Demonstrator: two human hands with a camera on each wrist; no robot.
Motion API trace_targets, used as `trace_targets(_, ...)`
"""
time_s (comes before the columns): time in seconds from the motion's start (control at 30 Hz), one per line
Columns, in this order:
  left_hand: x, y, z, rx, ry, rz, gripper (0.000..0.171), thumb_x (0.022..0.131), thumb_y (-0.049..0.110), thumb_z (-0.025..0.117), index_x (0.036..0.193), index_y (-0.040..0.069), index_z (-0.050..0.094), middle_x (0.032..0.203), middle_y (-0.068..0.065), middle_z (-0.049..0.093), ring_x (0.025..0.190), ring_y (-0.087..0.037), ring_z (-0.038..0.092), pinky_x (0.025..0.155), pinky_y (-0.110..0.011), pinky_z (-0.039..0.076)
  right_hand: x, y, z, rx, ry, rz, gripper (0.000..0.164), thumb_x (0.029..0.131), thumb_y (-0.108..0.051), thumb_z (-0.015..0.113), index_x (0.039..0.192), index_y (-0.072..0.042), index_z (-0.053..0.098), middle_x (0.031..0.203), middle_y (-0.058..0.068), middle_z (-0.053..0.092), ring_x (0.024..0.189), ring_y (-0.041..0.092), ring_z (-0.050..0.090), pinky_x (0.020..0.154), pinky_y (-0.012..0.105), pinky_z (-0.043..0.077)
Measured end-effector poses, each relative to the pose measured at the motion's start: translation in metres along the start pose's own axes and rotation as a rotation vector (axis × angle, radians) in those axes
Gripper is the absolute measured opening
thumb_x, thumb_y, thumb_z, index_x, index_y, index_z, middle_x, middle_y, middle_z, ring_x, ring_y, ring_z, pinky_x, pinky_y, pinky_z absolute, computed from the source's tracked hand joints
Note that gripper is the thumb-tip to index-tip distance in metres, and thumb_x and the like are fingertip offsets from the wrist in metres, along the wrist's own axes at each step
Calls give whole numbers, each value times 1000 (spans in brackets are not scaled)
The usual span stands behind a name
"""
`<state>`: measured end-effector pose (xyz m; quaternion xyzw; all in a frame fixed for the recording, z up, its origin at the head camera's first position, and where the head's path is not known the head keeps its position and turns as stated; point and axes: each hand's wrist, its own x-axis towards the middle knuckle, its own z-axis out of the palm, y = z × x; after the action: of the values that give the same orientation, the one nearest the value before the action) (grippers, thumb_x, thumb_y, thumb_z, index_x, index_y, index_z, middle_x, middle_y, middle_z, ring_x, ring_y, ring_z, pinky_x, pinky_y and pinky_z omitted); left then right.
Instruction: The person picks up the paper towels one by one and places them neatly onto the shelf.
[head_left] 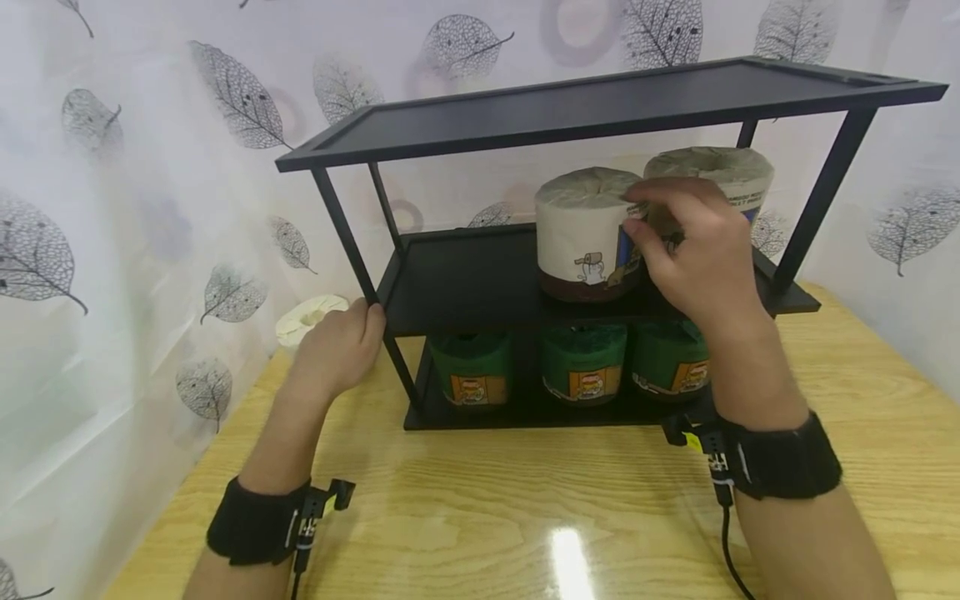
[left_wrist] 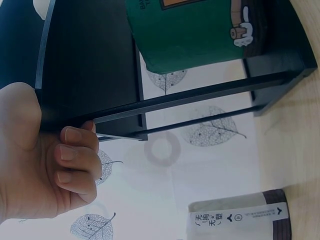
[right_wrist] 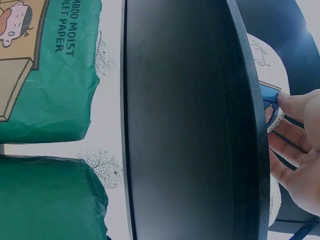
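A black rack (head_left: 480,312) stands on the table. My left hand (head_left: 337,350) grips its left side, at the middle shelf's front corner; in the left wrist view, the fingers (left_wrist: 77,157) are curled there. A white wrapped toilet paper roll (head_left: 577,242) sits upright on the middle shelf. My right hand (head_left: 701,242) holds that roll by its right edge, with thumb and fingertips on the wrapper. In the right wrist view, the thumb lies on its blue label (right_wrist: 271,97). Partly behind this hand, another white roll (head_left: 750,179) stands to the right.
Several green-wrapped rolls (head_left: 468,367) stand in a row on the bottom shelf. Beyond my left hand, another pale roll (head_left: 307,317) is on the wooden table (head_left: 480,508). The rack's top panel (head_left: 600,104) overhangs the white rolls. Leaf-patterned sheeting (head_left: 150,208) hangs behind.
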<state>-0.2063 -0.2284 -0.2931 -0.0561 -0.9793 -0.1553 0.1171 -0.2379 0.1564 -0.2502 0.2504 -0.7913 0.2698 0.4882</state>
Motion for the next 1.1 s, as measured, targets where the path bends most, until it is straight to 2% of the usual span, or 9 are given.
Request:
trace_targets(0.13, 0, 1, 0, 3, 1, -4, 57, 106, 38, 13, 99, 0, 55, 90, -26, 63, 91, -46, 66, 79, -59, 50, 0, 1, 2, 8, 16, -5, 24, 92, -11, 70, 114, -3, 70, 113, 15, 71, 115, 33, 62, 98, 51, 47)
trace_targets(0.3, -1, 1, -1, -1, -3, -7, 58, 106, 38, 13, 103, -2, 56, 93, -28, 64, 94, -48, 66, 81, -60, 50, 0, 0, 4, 13, 25, -6, 23, 92, -11, 70, 113, -2, 70, 112, 17, 70, 114, 34, 62, 96, 52, 47)
trace_targets(1.1, -1, 3, -1, 2, 7, -9, 58, 107, 37, 14, 104, -2, 57, 97, -30, 65, 97, -49, 65, 81, -60, 50, -2, -5, 5, 18, 13, 42, 21, 93, -13, 70, 111, -4, 71, 116, 19, 66, 120, 35, 56, 99, 53, 44)
